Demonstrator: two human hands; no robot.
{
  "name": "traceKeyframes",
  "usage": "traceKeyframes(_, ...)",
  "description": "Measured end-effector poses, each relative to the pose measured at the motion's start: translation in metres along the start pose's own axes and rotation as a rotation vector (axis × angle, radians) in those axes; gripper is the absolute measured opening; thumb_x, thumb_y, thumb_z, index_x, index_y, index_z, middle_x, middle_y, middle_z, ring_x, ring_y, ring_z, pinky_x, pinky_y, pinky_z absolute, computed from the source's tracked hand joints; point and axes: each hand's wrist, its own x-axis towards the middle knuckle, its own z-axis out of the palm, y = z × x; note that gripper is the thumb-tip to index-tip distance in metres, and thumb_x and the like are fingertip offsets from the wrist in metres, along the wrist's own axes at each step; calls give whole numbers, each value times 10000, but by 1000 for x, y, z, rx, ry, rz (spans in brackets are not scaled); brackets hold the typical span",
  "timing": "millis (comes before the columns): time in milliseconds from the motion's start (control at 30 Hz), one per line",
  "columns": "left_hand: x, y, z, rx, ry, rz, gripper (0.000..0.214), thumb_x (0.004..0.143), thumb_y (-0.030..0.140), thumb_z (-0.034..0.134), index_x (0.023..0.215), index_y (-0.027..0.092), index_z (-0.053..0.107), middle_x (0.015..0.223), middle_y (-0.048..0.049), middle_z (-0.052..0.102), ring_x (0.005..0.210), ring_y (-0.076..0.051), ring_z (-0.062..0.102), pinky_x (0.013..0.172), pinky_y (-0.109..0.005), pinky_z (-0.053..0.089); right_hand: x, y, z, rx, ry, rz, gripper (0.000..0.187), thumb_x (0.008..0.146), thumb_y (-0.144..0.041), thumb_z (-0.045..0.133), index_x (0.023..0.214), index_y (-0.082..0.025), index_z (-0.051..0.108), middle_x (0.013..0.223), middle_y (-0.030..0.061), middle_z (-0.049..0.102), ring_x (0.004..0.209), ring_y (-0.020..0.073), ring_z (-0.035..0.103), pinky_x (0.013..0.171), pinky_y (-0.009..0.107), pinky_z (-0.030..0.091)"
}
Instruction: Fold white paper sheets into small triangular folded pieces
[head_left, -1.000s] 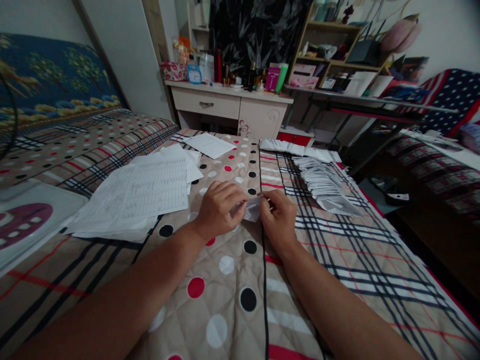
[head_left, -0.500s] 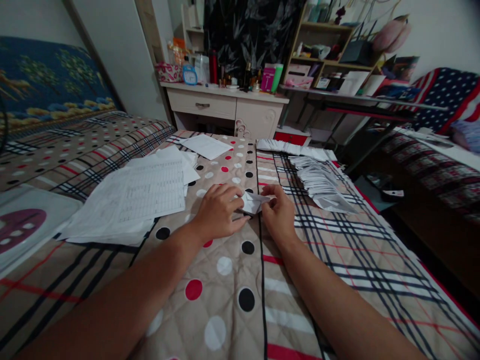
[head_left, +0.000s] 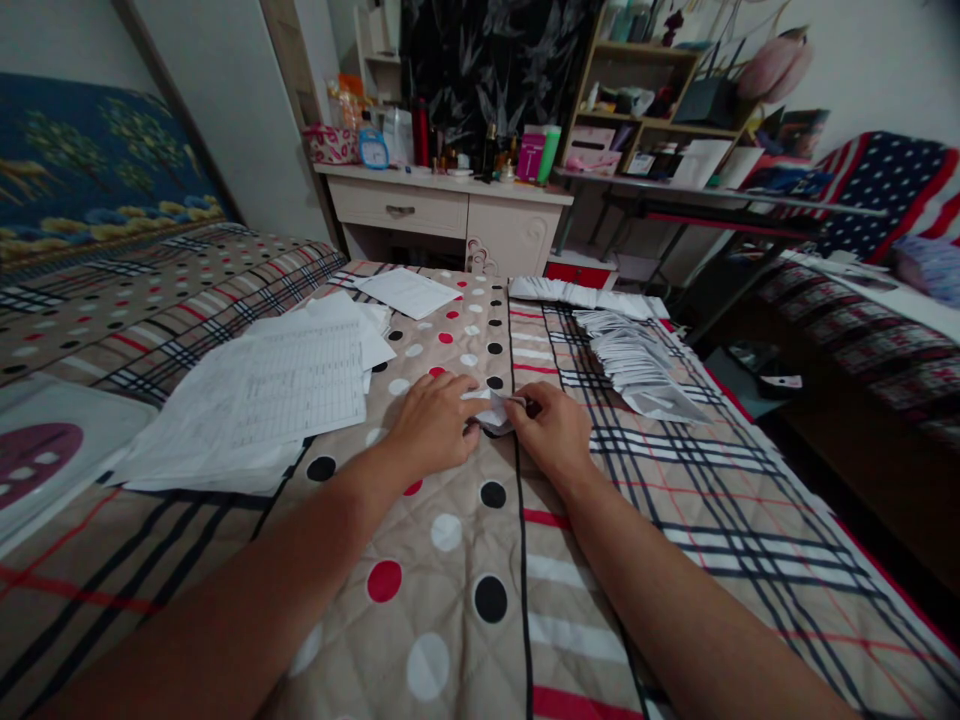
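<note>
Both my hands rest on a quilted bedspread [head_left: 465, 590] with dots and plaid stripes. My left hand [head_left: 435, 425] and my right hand [head_left: 551, 432] pinch a small folded piece of white paper [head_left: 495, 410] between them, pressing it against the quilt. Only a corner of the paper shows between the fingers. A long row of similar folded white pieces [head_left: 637, 360] lies to the right, just beyond my right hand.
A pile of printed sheets [head_left: 262, 390] lies left of my hands, with a single sheet [head_left: 409, 292] further back. A white board with a purple shape [head_left: 45, 450] sits at the far left. A cluttered dresser [head_left: 450, 205] and shelves [head_left: 652, 100] stand beyond the bed.
The paper piece was lifted and partly unfolded half a second ago; now both hands have closed in and pressed it lower against the quilt, covering most of it.
</note>
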Motion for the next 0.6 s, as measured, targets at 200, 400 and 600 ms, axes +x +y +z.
traceKeyframes(200, 2, 7, -3, 61, -45, -17, 333, 719, 256, 675, 1048, 253, 726, 1144, -106, 640, 1019, -322, 569, 835, -469, 469, 4, 2, 0, -21, -19, 76, 168, 789, -331, 573, 780, -236, 710, 738, 36, 693, 680, 196, 602, 544, 275, 301)
traceKeyframes(400, -1, -6, 5, -67, -11, -39, 219, 803, 313, 664, 1006, 315, 746, 1154, -36, 666, 985, -263, 576, 792, -393, 495, 8, 15, 7, 326, -66, 139, 280, 697, -216, 589, 954, -241, 697, 832, -6, 719, 707, 173, 624, 635, 281, 436)
traceKeyframes(600, -1, -22, 21, -312, 80, -120, 224, 820, 200, 643, 983, 306, 754, 1000, -22, 730, 941, -214, 625, 810, -361, 525, 10, 22, 11, 656, -181, 88, 269, 782, -313, 590, 996, -208, 714, 863, 21, 721, 704, 163, 618, 634, 276, 476)
